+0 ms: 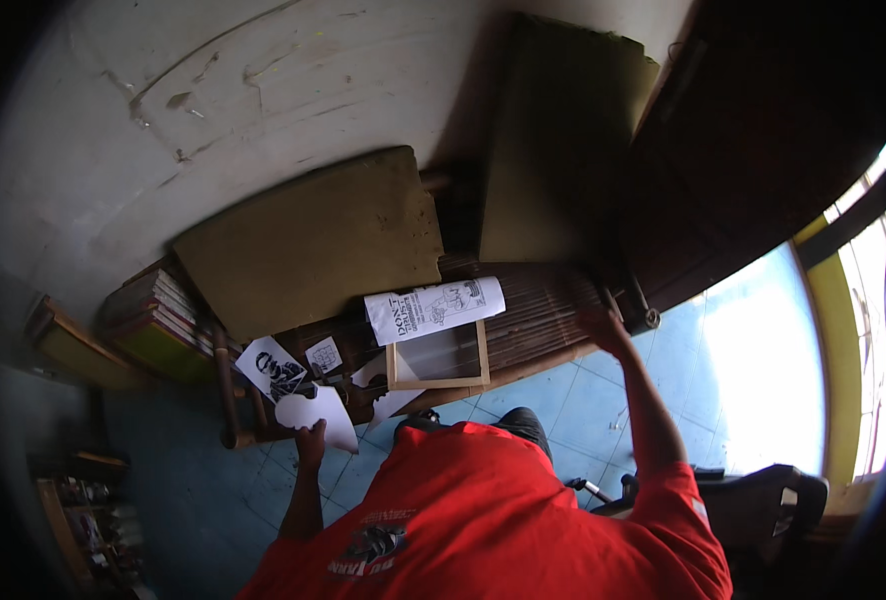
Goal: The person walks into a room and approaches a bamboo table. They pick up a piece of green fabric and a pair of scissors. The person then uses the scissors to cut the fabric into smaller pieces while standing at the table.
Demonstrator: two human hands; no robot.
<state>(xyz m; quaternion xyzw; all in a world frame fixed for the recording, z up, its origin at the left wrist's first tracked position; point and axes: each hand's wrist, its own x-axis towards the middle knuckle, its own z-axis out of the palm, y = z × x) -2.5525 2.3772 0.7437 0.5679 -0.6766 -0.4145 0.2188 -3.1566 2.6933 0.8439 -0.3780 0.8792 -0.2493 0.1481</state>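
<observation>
My left hand [311, 436] is shut on a white paper sheet [331, 422] at the lower left edge of a slatted wooden bench [543, 298]. Beside it lie a black-and-white portrait print [268, 365], a small square print [323, 354] and cut white paper [393, 400]. A wooden-framed screen [439, 382] sits in the middle, partly under a printed sheet [435, 310]. My right hand [599, 325] is out at the bench's right end, beside the wooden armrest; its fingers are too dim to read clearly.
Two dark olive boards [303, 250] [553, 150] lean behind the bench against a marked wall [213, 80]. Stacked books [158, 320] stand at the left, a cluttered shelf [78, 520] lower left. A black chair [783, 500] is at the lower right, above blue floor tiles [583, 410].
</observation>
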